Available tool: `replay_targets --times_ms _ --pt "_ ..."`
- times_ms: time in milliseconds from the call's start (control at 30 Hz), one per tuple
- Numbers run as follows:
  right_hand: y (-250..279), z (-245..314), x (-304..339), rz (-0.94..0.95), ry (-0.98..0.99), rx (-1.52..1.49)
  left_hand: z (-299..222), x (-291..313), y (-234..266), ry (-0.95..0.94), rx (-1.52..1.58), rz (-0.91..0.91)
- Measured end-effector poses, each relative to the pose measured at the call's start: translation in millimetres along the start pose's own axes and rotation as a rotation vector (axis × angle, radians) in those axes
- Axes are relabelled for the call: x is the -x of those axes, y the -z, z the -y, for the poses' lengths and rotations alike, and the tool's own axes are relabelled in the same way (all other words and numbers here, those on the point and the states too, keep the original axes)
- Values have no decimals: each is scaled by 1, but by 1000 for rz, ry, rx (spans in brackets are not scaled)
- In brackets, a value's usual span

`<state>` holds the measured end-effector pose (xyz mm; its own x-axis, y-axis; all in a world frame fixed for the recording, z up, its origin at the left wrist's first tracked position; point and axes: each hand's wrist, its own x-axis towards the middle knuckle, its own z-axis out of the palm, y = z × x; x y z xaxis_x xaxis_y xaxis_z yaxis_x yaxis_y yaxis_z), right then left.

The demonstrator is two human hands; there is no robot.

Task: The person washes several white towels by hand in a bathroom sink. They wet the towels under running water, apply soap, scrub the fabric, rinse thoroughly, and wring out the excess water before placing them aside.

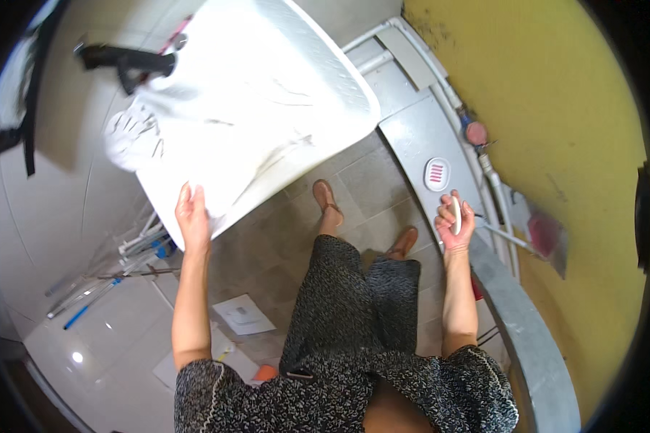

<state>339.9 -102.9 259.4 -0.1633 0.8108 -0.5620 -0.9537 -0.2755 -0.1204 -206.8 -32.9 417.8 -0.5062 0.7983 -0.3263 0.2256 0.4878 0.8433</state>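
A white cloth garment is spread over a white basin with a ribbed side, and bright glare hides much of its detail. My left hand is at the basin's near left edge, thumb and fingers closed on the lower border of the cloth. Over on the right, my right hand curls its fingers around a pale, oval bar of soap. Just beyond that hand, a white oval soap dish with pink-red stripes rests on a grey ledge.
A black faucet reaches over the basin's left side. White pipes run along the yellow wall, with a pink dustpan-like item nearby. Rods and a blue-handled stick lie at lower left; paper lies on the floor.
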Motion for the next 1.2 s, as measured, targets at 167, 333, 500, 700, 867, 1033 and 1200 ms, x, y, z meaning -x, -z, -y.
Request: replay_targets --times_ms 167,333,500,700,867,1033,1200 --pt "-178 -62 23 204 -205 123 5 1 -10 50 363 59" --pt "-334 -150 17 155 -254 833 -27 11 -18 338 800 69" --pt "-352 -258 -16 454 415 1850 -75 24 -38 285 982 500" --pt "-371 -285 -28 336 490 2157 -80 27 -23 345 1039 496" --pt "-363 -281 -40 120 335 2072 -76 25 -34 277 1012 608" --pt "-424 -265 -50 -15 -225 1215 -53 -5 -63 362 870 187" --pt "-441 -285 -5 636 -453 1611 -62 -32 -54 -122 1237 649"
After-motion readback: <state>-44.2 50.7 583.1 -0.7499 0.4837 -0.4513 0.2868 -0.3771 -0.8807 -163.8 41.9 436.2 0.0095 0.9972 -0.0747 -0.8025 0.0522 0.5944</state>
